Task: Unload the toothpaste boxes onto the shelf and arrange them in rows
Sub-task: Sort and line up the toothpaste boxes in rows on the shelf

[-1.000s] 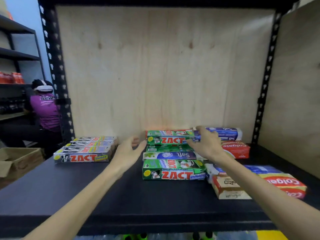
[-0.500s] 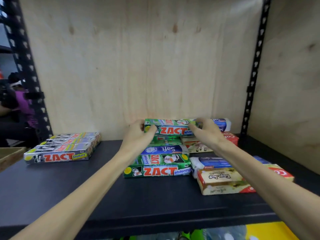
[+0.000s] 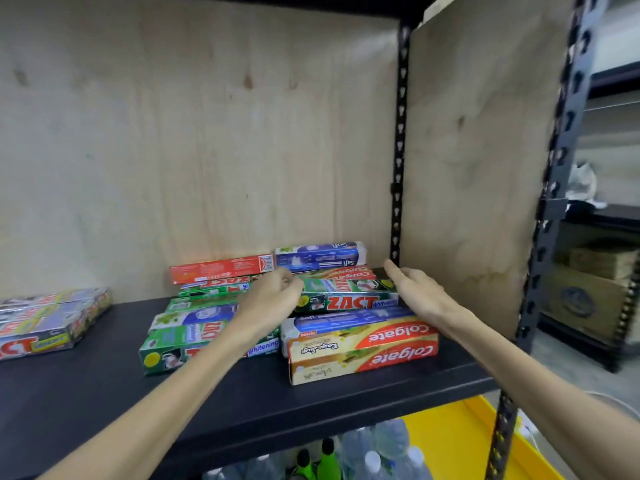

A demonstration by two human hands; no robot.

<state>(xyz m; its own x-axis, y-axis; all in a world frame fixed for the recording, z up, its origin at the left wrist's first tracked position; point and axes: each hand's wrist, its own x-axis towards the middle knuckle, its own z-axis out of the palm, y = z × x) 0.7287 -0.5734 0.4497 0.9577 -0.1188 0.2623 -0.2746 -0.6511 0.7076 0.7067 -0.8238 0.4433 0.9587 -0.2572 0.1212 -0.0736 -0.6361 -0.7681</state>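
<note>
2 hands meet at a green ZACT box [image 3: 349,299] atop the pile on the black shelf [image 3: 242,403]: left hand [image 3: 268,299] curled on its end, right hand [image 3: 417,292] flat, fingers straight, against the other.

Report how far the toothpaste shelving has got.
Done: boxes are on the shelf, with a neat Zact row at left. In hand: left hand and right hand bracket a green Zact box atop the middle stacks. Left: the crooked middle pile and Colgate boxes need straightening.
</note>
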